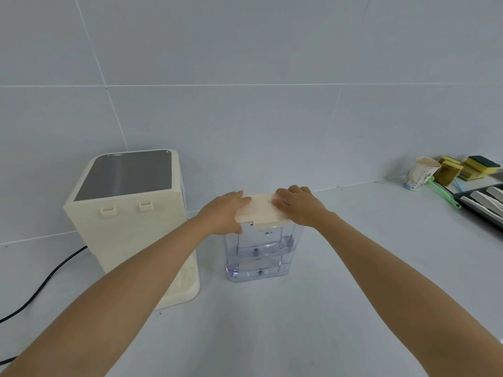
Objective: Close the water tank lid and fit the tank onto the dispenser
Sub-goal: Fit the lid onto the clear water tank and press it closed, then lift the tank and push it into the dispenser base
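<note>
A clear plastic water tank (260, 254) stands upright on the white counter, with some water in its lower part. Its cream lid (258, 210) lies flat on top of it. My left hand (224, 213) rests on the lid's left end, thumb down the tank's side. My right hand (298, 205) presses on the lid's right end, fingers spread over the top. The cream dispenser (128, 221) with a grey top panel stands just left of the tank, my left forearm crossing in front of its base.
A black power cord (40, 287) runs from the dispenser to the left edge. At the far right stand a paper cup (420, 172), several yellow sponges (468, 165), a green-handled brush (443, 191) and a dark tray (487, 202). Tiled wall behind.
</note>
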Demonstrator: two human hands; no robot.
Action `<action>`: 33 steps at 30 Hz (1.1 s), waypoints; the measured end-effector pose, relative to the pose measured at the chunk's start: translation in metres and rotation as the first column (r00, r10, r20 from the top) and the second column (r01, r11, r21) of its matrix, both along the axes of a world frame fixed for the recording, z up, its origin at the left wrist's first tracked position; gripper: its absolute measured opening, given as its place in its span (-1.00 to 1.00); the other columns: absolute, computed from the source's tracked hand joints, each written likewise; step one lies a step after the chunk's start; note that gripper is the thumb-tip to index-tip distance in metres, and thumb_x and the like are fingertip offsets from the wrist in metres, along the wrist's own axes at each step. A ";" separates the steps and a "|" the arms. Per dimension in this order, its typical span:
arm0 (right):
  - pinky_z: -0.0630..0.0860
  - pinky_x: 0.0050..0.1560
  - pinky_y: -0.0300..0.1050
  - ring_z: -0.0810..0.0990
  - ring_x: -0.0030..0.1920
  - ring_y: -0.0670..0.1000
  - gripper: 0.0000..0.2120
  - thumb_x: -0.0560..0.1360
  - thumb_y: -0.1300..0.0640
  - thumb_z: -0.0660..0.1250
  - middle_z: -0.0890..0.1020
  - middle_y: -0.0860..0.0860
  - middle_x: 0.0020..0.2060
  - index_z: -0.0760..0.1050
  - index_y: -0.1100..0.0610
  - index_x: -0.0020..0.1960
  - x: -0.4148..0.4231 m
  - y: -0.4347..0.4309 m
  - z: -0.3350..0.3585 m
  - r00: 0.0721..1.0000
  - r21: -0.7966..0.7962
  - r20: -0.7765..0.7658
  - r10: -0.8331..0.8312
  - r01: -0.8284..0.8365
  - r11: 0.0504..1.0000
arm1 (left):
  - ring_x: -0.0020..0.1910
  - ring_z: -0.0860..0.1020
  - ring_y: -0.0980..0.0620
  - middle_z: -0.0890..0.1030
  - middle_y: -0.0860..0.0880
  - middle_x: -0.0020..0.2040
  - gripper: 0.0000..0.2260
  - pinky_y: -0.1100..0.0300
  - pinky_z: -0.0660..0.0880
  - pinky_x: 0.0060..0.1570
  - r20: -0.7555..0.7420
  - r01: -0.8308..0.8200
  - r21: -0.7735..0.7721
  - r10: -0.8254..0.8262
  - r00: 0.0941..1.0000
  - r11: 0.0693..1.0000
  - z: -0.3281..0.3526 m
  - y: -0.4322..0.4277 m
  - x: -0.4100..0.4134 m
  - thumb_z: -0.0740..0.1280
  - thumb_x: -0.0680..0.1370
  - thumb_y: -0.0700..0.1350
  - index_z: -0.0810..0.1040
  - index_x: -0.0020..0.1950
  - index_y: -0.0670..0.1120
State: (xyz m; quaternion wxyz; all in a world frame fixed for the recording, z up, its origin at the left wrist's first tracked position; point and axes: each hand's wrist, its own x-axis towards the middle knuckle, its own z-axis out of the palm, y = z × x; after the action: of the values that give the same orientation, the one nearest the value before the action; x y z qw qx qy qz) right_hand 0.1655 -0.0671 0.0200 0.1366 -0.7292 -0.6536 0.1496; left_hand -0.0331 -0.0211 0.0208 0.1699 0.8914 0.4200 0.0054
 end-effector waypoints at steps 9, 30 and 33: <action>0.39 0.15 0.06 0.34 0.13 0.19 -0.70 0.57 0.12 0.01 0.41 0.15 0.17 0.26 0.14 0.28 -0.002 -0.027 -0.009 0.977 0.064 0.214 -0.009 -0.004 0.998 | 0.49 -0.16 0.02 -0.12 -0.03 0.53 -0.18 0.04 -0.08 0.46 0.026 0.085 -0.047 -0.084 0.996 0.995 -0.009 0.012 -0.004 0.40 0.39 -0.22 -0.06 0.47 -0.04; 0.32 0.34 0.00 0.32 0.35 0.03 -0.09 0.28 0.19 0.51 0.35 -0.04 0.35 0.02 0.07 0.44 0.009 -0.058 -0.067 0.692 -0.003 -0.707 -0.143 0.200 0.980 | 0.43 0.17 0.05 0.25 0.00 0.44 -0.15 0.20 0.13 0.33 0.556 -0.042 -0.548 0.402 0.727 0.835 -0.069 0.004 -0.013 0.50 0.29 -0.22 0.08 0.44 -0.04; 0.29 0.38 0.01 0.32 0.37 0.05 -0.13 0.27 0.21 0.51 0.35 -0.01 0.39 0.10 0.05 0.43 0.008 -0.056 -0.076 0.706 -0.024 -0.691 -0.156 0.193 0.981 | 0.44 0.15 0.05 0.22 -0.03 0.46 -0.16 0.14 0.11 0.39 0.563 -0.019 -0.564 0.401 0.722 0.826 -0.069 0.005 -0.012 0.49 0.30 -0.24 0.07 0.44 -0.06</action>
State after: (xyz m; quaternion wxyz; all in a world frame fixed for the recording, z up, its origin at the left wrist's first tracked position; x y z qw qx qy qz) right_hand 0.1730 -0.1226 -0.0560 0.4013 -0.6762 -0.4874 0.3796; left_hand -0.0452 -0.0157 -0.0484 0.5398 0.6937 0.4198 0.2263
